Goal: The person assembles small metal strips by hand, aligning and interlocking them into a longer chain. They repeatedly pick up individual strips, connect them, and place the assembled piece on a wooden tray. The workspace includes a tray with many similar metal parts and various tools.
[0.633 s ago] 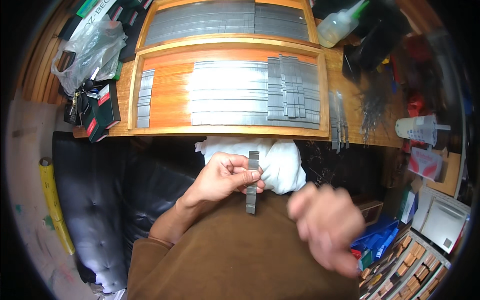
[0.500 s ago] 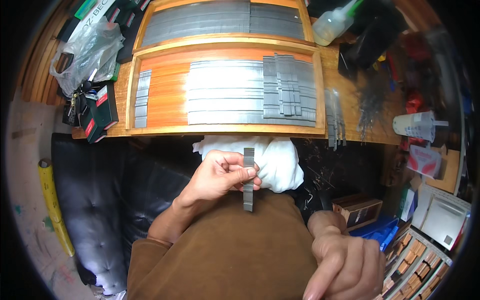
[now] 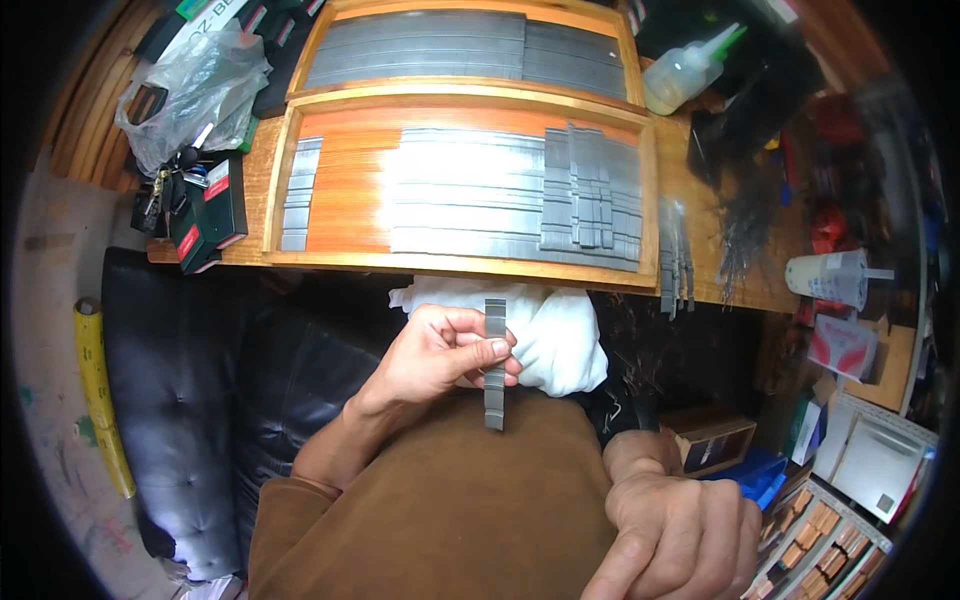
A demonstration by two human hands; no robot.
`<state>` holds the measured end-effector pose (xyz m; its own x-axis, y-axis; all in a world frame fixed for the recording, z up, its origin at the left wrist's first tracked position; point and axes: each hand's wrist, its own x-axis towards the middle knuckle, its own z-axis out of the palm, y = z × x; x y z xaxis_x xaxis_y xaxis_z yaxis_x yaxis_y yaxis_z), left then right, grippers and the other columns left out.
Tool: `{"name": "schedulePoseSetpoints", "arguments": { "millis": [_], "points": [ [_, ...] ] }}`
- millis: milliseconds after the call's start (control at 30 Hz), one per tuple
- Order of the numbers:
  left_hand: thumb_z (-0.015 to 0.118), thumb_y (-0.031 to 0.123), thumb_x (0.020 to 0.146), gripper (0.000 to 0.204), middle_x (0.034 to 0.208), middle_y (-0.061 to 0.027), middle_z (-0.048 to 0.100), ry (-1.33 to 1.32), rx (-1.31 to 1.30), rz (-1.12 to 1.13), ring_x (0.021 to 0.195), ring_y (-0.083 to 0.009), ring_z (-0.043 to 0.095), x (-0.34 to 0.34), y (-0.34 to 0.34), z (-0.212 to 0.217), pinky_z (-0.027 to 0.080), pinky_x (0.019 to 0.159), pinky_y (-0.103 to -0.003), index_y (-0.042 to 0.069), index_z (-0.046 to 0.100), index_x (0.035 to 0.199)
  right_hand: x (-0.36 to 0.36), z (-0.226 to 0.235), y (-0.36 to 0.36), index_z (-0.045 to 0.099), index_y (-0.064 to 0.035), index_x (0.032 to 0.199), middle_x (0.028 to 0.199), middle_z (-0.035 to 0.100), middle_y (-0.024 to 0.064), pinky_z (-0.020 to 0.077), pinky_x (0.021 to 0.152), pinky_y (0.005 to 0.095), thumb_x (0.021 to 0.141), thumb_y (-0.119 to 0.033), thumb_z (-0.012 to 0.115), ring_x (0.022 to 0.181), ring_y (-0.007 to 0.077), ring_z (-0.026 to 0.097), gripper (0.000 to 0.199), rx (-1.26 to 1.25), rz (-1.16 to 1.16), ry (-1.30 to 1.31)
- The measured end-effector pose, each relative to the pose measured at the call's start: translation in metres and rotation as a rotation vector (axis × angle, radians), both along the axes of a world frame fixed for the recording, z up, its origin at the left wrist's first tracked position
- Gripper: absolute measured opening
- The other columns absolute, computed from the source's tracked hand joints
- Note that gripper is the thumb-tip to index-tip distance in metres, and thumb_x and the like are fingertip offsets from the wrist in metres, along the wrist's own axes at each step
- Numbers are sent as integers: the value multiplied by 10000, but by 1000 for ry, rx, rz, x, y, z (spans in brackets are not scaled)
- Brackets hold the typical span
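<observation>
Head view, change: the right hand [image 3: 680,535], a moment ago raised beside the grey strip stack [image 3: 495,365], is now down at the lower right, well apart from the stack; the left hand [image 3: 440,355] has not moved.
Meaning: the stack now rests in one hand alone, the two-handed handling looks paused or finished.
Left fingers [image 3: 495,348]: closed around the middle of the stack, thumb across its front, stack upright, in front of the white cloth [image 3: 560,335].
Right fingers: loosely curled; whether they hold anything I cannot tell.
Landmark, orange tray [image 3: 340,190]: on the wooden surface [image 3: 705,210], above the stack, filled with rows of grey strips.
Behind the tray: a second tray [image 3: 470,45] of strips.
Left of the tray: keys [image 3: 165,185], plastic bag [image 3: 190,85].
Right of the tray: squeeze bottle [image 3: 685,70], loose strips [image 3: 675,260], paper cup [image 3: 830,275].
In the way: nothing between stack and tray but the surface's edge.
</observation>
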<state>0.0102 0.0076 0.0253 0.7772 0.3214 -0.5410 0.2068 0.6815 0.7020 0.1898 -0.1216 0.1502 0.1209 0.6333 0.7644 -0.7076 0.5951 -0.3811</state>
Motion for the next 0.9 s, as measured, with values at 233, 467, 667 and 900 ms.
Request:
{"name": "schedulePoseSetpoints", "arguments": {
  "millis": [233, 467, 667, 900],
  "points": [
    [724, 155, 1030, 201, 959, -111, 802, 5, 7, 0, 856, -135, 773, -2, 1, -2, 542, 661, -218, -28, 724, 1114, -2, 4, 17, 661, -29, 664, 666, 620, 111, 661, 829, 556, 1054, -203, 642, 556, 203, 549, 427, -12, 48, 38],
    [729, 152, 1028, 214, 967, -109, 801, -1, -8, 13, 867, -134, 770, -5, 4, -1, 557, 681, -227, -33, 721, 1136, -1, 2, 25, 681, -36, 678, 675, 641, 125, 654, 823, 581, 1060, -263, 655, 573, 219, 586, 445, 8, 130, 40],
    [737, 101, 1015, 177, 954, -117, 797, -85, 119, 80, 898, -136, 764, -17, 5, 10, 589, 739, -251, -50, 740, 1107, 4, -34, 46, 709, 14, 1077, 904, 696, 112, 579, 664, 330, 922, -205, 828, 783, 191, 668, 294, -571, -648, -705],
    [715, 37, 1015, 200, 1042, -75, 791, -162, 413, 134, 984, -99, 717, -37, 20, 23, 590, 875, -268, -44, 745, 1196, -17, -69, 94, 789, 40, 1066, 935, 786, 163, 603, 722, 307, 865, 35, 785, 801, 221, 755, 201, -692, -479, -1070]
  ]
}}
